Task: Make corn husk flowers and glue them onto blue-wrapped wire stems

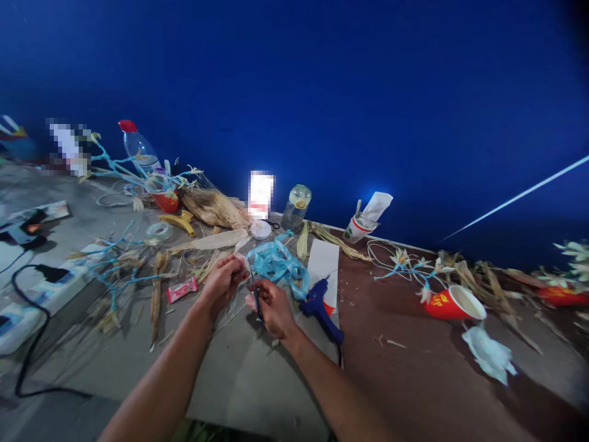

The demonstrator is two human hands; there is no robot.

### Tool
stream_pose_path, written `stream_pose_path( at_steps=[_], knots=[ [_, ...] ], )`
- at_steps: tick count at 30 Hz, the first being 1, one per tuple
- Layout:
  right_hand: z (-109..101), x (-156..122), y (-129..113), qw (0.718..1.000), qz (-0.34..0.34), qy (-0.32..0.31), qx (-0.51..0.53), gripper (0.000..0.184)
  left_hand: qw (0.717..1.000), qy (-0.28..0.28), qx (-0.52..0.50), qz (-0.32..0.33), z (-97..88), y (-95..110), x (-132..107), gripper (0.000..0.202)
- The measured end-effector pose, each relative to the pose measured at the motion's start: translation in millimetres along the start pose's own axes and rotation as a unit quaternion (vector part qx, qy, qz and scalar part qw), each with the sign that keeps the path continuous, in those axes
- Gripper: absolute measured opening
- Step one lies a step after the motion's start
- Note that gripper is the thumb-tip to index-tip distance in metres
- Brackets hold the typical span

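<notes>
My left hand (223, 279) pinches a small pale strip (241, 247), perhaps corn husk, between thumb and fingers. Closed around a slim tool with a dark handle (257, 304), my right hand (273, 307) keeps its thin tip pointing up, close to the strip. Whether it is a knife or scissors I cannot tell. Just beyond both hands lies a loose heap of light-blue ribbon (278, 261). A blue hot glue gun (322, 310) rests right of my right hand, partly over a white sheet (323, 261).
Left are a pink wrapped packet (182, 290), dried husks (159, 294), blue-wrapped stems (113, 276), a yellow tool (178, 221) and a power strip (55, 301). A glass jar (296, 205) stands at the back wall. A red paper cup (448, 304) lies tipped at right.
</notes>
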State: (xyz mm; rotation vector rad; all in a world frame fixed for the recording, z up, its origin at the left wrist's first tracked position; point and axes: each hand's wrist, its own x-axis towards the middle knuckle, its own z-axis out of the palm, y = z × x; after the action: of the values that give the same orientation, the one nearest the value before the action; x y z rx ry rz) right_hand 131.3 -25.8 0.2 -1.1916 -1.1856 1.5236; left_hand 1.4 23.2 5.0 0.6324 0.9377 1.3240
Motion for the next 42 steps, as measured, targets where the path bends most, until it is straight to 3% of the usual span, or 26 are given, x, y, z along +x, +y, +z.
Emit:
stream_pose_path(
  at_steps=[25,42],
  knots=[
    [0,1,0,0.999,0.021,-0.019,0.016,0.030,1.000,0.001,-0.024,-0.016,-2.1,2,-1,0.027],
    [-1,0,-7,0.999,-0.014,-0.019,-0.033,0.032,0.999,-0.006,-0.052,-0.011,-4.5,4,1,0.027]
  ],
)
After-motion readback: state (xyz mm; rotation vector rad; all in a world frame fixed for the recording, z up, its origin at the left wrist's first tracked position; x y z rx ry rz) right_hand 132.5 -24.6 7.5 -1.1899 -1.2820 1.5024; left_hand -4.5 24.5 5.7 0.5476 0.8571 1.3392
